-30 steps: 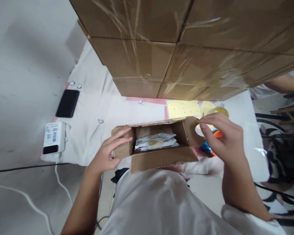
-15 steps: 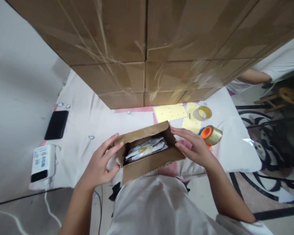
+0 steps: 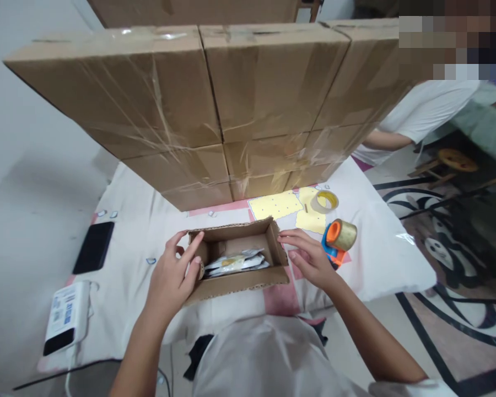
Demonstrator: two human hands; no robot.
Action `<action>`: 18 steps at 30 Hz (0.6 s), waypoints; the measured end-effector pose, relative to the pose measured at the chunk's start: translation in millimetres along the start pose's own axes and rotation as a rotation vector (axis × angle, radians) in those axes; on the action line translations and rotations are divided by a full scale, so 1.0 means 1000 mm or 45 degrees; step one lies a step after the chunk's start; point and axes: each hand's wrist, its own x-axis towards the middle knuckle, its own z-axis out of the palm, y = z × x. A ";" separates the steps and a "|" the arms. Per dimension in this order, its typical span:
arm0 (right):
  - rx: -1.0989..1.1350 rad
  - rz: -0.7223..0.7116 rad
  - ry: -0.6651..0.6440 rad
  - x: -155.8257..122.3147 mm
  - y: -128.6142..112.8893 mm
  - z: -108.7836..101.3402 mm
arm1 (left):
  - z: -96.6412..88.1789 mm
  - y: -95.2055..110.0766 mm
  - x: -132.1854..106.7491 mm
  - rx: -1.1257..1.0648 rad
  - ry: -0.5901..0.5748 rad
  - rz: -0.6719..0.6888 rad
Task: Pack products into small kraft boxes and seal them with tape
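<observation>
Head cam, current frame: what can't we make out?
All in the head view:
- Floor of the open box under the packets: hidden by the packets.
- Print on the packets: too small and blurred.
- The other person's hand beyond the forearm: hidden by the carton stack.
- Fine print on the white device: too small.
- White cable's far end: cut off by the bottom edge.

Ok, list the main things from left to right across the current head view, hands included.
White device with a cable → black phone-like slab → left hand → open cardboard box → right hand → tape dispenser → wooden stool.
</observation>
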 end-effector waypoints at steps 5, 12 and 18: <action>-0.097 -0.020 -0.215 0.007 0.000 0.009 | -0.004 0.001 0.007 -0.035 -0.008 -0.017; -0.153 0.006 -0.301 0.012 0.005 0.017 | 0.019 0.005 0.003 0.015 0.289 0.109; -0.071 -0.025 -0.084 0.002 0.008 0.003 | 0.022 -0.015 -0.006 0.034 0.147 0.386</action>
